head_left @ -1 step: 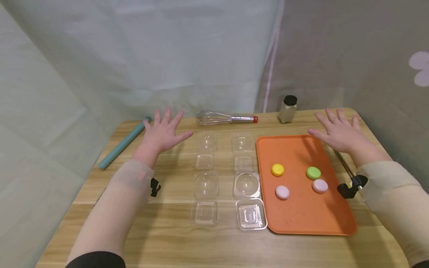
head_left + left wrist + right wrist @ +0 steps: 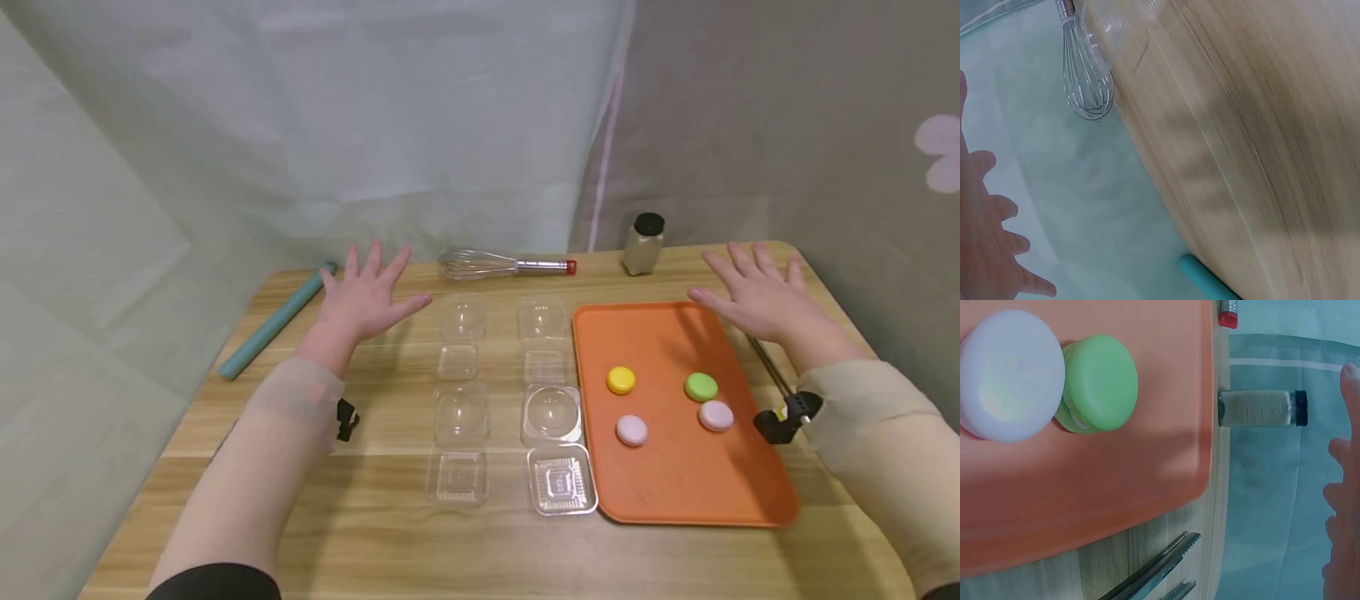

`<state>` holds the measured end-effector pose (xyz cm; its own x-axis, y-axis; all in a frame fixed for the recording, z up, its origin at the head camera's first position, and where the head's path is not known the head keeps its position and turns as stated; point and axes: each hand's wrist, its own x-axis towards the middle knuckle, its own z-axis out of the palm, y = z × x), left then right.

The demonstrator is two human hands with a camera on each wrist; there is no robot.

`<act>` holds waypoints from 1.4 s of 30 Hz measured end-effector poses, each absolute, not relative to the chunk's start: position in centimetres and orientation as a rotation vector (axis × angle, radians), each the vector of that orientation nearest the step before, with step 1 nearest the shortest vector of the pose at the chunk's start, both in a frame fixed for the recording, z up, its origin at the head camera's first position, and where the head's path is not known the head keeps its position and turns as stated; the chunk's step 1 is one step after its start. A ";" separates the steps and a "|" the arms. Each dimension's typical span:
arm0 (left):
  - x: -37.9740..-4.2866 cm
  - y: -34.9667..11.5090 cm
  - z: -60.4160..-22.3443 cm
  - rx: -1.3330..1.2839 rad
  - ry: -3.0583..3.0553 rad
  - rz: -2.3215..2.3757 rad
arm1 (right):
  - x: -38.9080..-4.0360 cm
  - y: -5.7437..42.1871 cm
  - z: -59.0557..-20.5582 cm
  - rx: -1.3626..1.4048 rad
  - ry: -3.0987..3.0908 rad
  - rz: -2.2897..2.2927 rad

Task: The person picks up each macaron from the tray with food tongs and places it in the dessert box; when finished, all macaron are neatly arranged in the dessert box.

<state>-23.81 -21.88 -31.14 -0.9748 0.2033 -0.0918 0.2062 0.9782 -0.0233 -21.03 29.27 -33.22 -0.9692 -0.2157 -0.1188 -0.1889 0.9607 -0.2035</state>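
Fingers on the left hand were spread wide, with the thumb stuck out to the side. The right hand had its fingers spread wide too. Both hands were up in the air. Near the left hand, a long blue-green stick lay at a slant along the left edge of the bench. The right hand was near the far right corner of an orange tray. On the tray, a yellow cake and a pink cake were to the left. A green cake and a second pink cake were to the right, just beside each other. Metal tongs lay by the tray's right side, partly hidden in the head view. Left of the tray, four clear plastic boxes lay open in two rows. The nearest right box was so close to the tray that I could not tell if they touched. At the back lay a whisk with a red end, and a small jar with a black lid stood to its right.
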 end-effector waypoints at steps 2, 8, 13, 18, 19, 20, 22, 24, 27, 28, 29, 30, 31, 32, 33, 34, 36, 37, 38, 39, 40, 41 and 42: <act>-23.9 -21.9 -31.2 0.317 3.036 -0.048 | -21.0 29.3 -33.2 -0.306 2.970 -0.289; -23.9 -21.9 -31.4 0.329 3.037 -0.042 | -20.8 29.1 -33.2 -0.297 2.966 -0.301; -23.6 -22.1 -31.4 0.333 3.036 -0.037 | -20.7 29.1 -33.3 -0.303 2.966 -0.313; -23.4 -22.3 -31.5 0.334 3.028 -0.029 | -20.7 29.1 -33.5 -0.303 2.972 -0.310; -23.4 -22.3 -31.6 0.334 3.027 -0.027 | -20.7 29.1 -33.5 -0.302 2.975 -0.310; -23.3 -22.3 -31.6 0.333 3.026 -0.024 | -20.7 29.1 -33.6 -0.304 2.979 -0.309; -23.3 -22.3 -31.6 0.331 3.023 -0.029 | -20.7 29.1 -33.6 -0.302 2.986 -0.309; -23.3 -22.2 -31.7 0.335 3.027 -0.034 | -20.5 29.2 -33.6 -0.299 2.990 -0.305; -23.3 -22.1 -31.7 0.341 3.031 -0.041 | -20.4 29.2 -33.5 -0.295 2.998 -0.301; -23.3 -22.1 -31.6 0.344 3.033 -0.038 | -20.3 29.3 -33.5 -0.294 3.001 -0.300; -23.3 -22.1 -31.6 0.344 3.034 -0.045 | -20.3 29.3 -33.4 -0.296 3.003 -0.300; -23.2 -22.1 -31.6 0.343 3.032 -0.047 | -20.3 29.3 -33.4 -0.297 3.006 -0.301; -23.2 -22.1 -31.6 0.342 3.030 -0.047 | -20.3 29.3 -33.4 -0.299 3.007 -0.304; -23.2 -22.1 -31.6 0.342 3.029 -0.046 | -20.3 29.3 -33.4 -0.301 3.009 -0.304; -23.1 -22.1 -31.6 0.342 3.028 -0.047 | -20.4 29.3 -33.4 -0.304 3.011 -0.302; -23.1 -22.1 -31.6 0.344 3.028 -0.047 | -20.4 29.3 -33.4 -0.306 3.010 -0.299; -23.0 -22.2 -31.6 0.346 3.032 -0.045 | -20.4 29.3 -33.5 -0.309 3.009 -0.294; -23.0 -22.3 -31.6 0.346 3.037 -0.041 | -20.4 29.4 -33.5 -0.311 3.008 -0.291; -22.9 -22.4 -31.5 0.345 3.041 -0.042 | -20.4 29.3 -33.5 -0.314 3.005 -0.288; -22.9 -22.4 -31.5 0.344 3.046 -0.044 | -20.4 29.3 -33.5 -0.316 3.001 -0.286; -22.9 -22.5 -31.5 0.342 3.052 -0.047 | -20.4 29.3 -33.5 -0.317 2.999 -0.287; -22.9 -22.6 -31.4 0.340 3.057 -0.049 | -20.4 29.3 -33.5 -0.317 2.996 -0.287; -22.8 -22.6 -31.4 0.340 3.059 -0.045 | -20.4 29.3 -33.4 -0.316 2.993 -0.285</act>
<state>-22.82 -22.62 -31.42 -0.9736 0.2186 -0.0660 0.2204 0.9752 -0.0218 -20.40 29.30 -33.41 -0.9713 -0.2171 -0.0974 -0.1948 0.9606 -0.1981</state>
